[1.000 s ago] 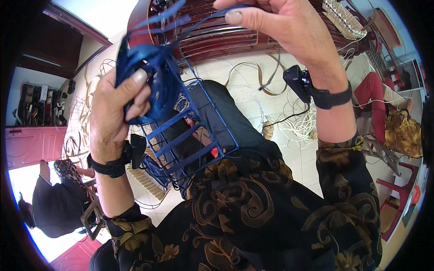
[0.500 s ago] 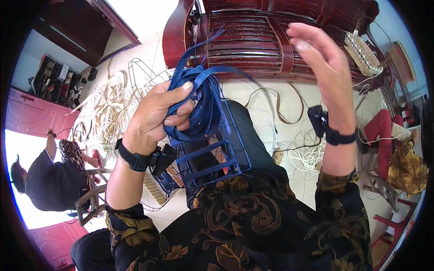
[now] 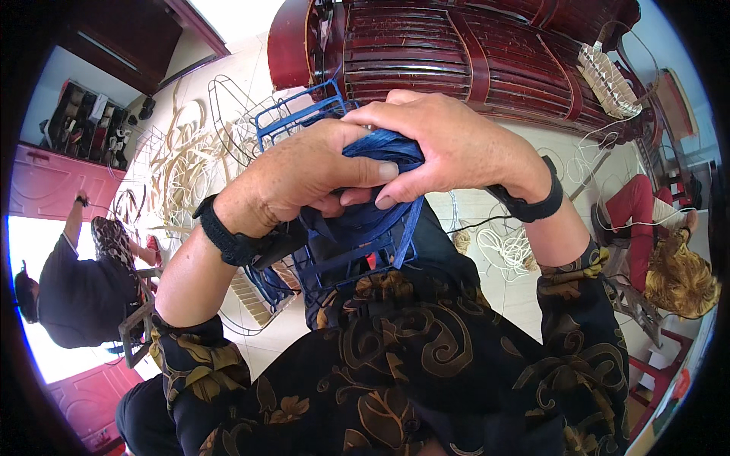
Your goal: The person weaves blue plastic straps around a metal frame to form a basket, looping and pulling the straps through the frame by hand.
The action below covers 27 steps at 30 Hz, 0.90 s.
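A coiled bundle of flat blue strap (image 3: 389, 144) is held in front of me between both hands. My left hand (image 3: 315, 163) grips it from the left, with its thumb across the front and its fingers mostly hidden. On the other side my right hand (image 3: 449, 143) closes over the coil's upper right, its thumb near the left thumb. A strap end hangs down at the right. Below and behind the coil, a blue wire frame (image 3: 298, 115) wrapped with strap rests over my lap, largely covered by the hands.
Tangled tan and white strips (image 3: 186, 163) lie on the floor at the left, with white cord (image 3: 508, 251) at the right. A dark red wooden bench (image 3: 426, 61) stands ahead, holding a woven basket (image 3: 608, 83). One person (image 3: 87, 281) sits left, another (image 3: 677, 273) right.
My right hand has come down from the raised position at the right and closed on the coil. The left hand has moved right, and the loose strap ends no longer stick up.
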Available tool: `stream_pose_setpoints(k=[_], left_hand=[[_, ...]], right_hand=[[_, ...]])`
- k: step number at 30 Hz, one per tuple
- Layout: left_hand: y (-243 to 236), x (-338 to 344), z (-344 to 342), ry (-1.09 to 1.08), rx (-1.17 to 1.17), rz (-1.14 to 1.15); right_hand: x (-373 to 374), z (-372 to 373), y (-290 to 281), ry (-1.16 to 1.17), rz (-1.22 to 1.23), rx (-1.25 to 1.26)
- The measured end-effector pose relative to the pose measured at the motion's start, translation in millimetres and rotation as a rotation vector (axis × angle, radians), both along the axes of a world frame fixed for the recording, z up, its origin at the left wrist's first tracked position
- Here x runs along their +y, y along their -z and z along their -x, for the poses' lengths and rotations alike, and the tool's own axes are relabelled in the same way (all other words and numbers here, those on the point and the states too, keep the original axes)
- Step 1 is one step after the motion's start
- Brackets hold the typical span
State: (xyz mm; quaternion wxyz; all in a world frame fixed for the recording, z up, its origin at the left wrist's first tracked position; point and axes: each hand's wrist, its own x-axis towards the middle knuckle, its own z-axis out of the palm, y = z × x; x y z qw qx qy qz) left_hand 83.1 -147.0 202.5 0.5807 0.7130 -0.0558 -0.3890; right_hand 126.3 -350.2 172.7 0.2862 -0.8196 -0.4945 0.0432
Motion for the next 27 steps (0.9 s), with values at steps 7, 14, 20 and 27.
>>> stream_pose_setpoints(k=[7,14,20,27], left_hand=[[16,8,2,-0.071,0.032,0.152],[25,8,10,-0.084,-0.575,-0.187],[45,7,21,-0.202,-0.946,-0.338],[54,1,27,-0.256,-1.250,-0.551]], right_hand=[[2,-4,2,-0.017,-0.034,0.137],[3,-4,7,0.022,-0.080,0.239],[8,2,14,0.138,-0.118,0.228],[11,10,16,0.193,-0.135,0.322]])
